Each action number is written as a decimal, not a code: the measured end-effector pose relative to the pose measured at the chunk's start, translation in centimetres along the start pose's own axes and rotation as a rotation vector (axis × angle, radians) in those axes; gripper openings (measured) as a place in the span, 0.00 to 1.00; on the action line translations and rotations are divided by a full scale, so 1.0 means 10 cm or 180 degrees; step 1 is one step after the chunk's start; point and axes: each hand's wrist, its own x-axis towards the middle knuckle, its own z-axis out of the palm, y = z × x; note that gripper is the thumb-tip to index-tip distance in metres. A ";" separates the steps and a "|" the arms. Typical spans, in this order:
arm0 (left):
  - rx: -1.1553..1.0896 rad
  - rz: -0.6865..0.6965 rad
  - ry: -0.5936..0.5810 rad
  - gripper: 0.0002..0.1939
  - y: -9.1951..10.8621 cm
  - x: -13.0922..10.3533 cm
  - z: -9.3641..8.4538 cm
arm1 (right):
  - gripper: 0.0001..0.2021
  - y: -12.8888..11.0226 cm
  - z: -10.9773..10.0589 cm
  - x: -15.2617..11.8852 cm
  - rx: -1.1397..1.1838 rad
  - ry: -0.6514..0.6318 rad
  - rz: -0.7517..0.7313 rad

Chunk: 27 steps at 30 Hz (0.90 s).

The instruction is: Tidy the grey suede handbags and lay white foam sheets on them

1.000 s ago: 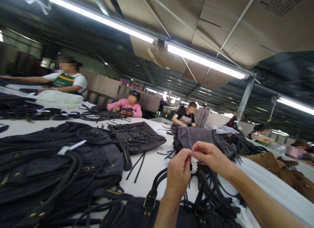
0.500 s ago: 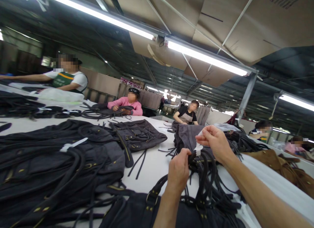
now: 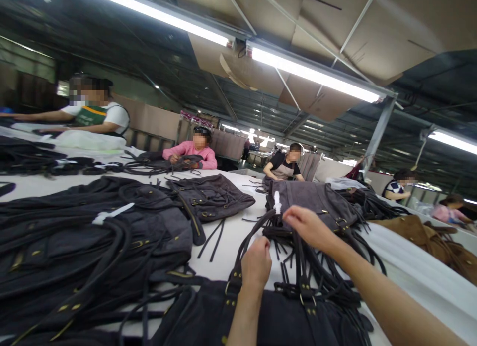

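Bag handles were bound by a white tie. The right hand was curled near it, the left hand lower; whether anything was pinched could not be told.

The left hand is curled, apart from the bent right hand, both forearms reaching forward.

Handbag on table, second bag to its left, third bag behind them, co-worker beyond.

Near bag: lower part cut off by bottom edge. Left hand: fingers mostly hidden, grip unclear.
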 end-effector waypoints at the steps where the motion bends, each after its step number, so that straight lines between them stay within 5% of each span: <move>1: 0.0021 -0.0146 -0.0105 0.10 -0.10 -0.05 0.07 | 0.12 0.05 0.13 -0.27 -0.0161 -0.0693 0.0062; 4: -0.0042 -0.0403 -0.0277 0.11 -0.33 -0.16 0.24 | 0.30 0.33 0.66 -1.15 -0.0817 -0.1995 0.0393; 7: -0.0204 -0.0420 -0.0135 0.12 -0.43 -0.16 0.27 | 0.26 0.62 1.08 -1.72 -0.1346 -0.1939 0.0652; 9: -0.0249 -0.0475 0.0081 0.13 -0.44 -0.14 0.23 | 0.28 0.65 1.14 -1.79 -0.1386 -0.1861 0.0554; 11: -0.0264 -0.0500 0.0240 0.14 -0.45 -0.14 0.19 | 0.33 0.57 1.02 -1.65 -0.1193 -0.1992 0.0386; 13: -0.0317 -0.0443 0.0291 0.15 -0.46 -0.16 0.15 | 0.25 0.46 0.84 -1.41 -0.0848 -0.1948 0.0367; 16: -0.0496 -0.0331 0.0337 0.16 -0.51 -0.21 0.14 | 0.15 0.44 0.71 -1.00 -0.0645 -0.1078 0.0811; 18: -0.0634 -0.0329 0.0410 0.15 -0.55 -0.23 0.16 | 0.15 0.57 0.80 -0.78 -0.0716 -0.0595 0.1157; 22: -0.0832 -0.0492 0.0558 0.15 -0.60 -0.26 0.24 | 0.07 0.97 1.18 -0.48 -0.0585 -0.0456 0.1845; 27: -0.0968 -0.0737 0.0726 0.16 -0.61 -0.29 0.30 | 0.19 1.15 1.38 -0.26 0.0451 -0.0198 0.2362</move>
